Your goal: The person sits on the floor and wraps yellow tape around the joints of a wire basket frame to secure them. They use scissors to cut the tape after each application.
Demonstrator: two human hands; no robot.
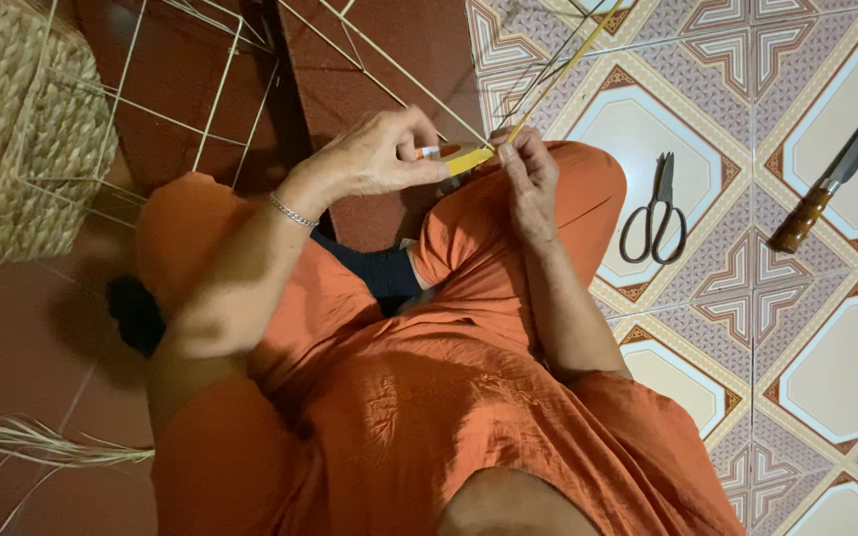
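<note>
My left hand (379, 154) grips a small orange-handled blade (436, 152) above my knee, its tip against a yellow strip (471, 160). My right hand (526, 169) pinches that same yellow strip at its other side. From the strip a thin pale reed (558, 74) runs up and away to the top of the view. Both hands sit close together over my orange trousers (489, 298). A thin chain bracelet (293, 211) circles my left wrist.
A woven basket (12, 129) with loose upright reeds (220, 89) stands at the upper left on the red floor. Black scissors (655, 213) and a wooden-handled knife (836, 174) lie on the patterned tiles at right. Dry fibres (22, 442) lie at lower left.
</note>
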